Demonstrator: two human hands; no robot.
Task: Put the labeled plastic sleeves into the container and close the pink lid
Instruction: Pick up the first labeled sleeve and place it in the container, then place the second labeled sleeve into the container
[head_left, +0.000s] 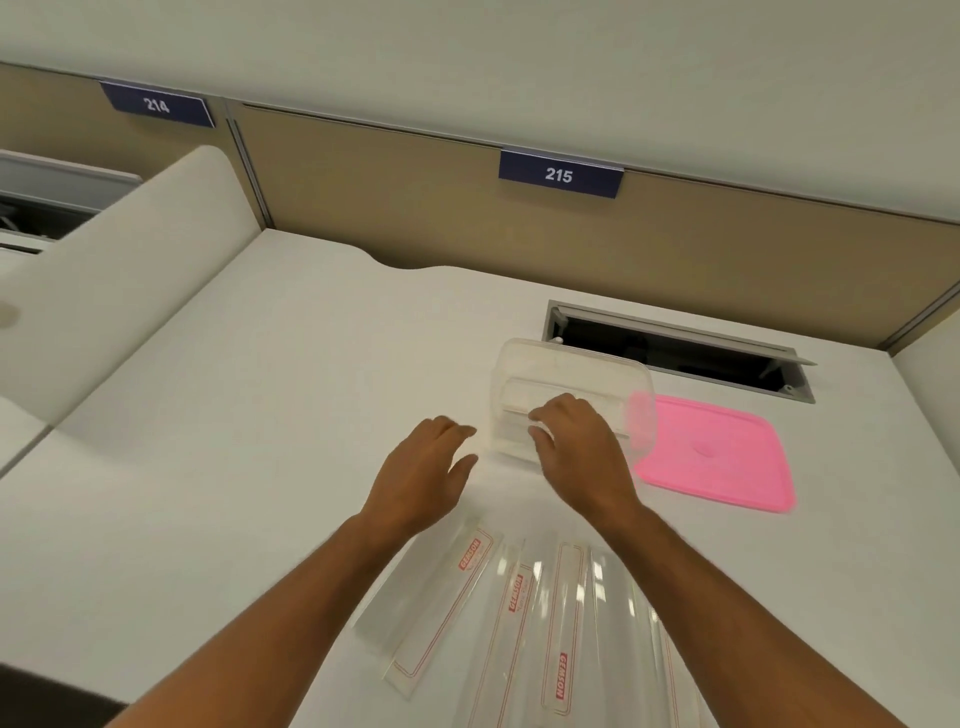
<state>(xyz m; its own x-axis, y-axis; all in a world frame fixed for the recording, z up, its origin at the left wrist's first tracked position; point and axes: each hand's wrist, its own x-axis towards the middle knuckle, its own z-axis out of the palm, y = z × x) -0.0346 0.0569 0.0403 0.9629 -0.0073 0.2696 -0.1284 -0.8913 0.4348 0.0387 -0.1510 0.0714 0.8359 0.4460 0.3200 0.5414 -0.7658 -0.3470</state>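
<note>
A clear plastic container (566, 379) is tilted on the white desk, its opening facing me. My right hand (576, 447) grips its near rim. Just left of the container hovers my left hand (426, 467), fingers apart and holding nothing. The pink lid (722, 452) lies flat on the desk to the right of the container, partly behind its corner. Several clear plastic sleeves (519, 623) with red-outlined labels lie fanned out on the desk between my forearms, near the front edge.
A recessed cable hatch (675, 348) stands open in the desk behind the container. Beige partition panels with number signs 214 and 215 (560, 174) close off the back. A low white divider (130, 291) runs along the left side.
</note>
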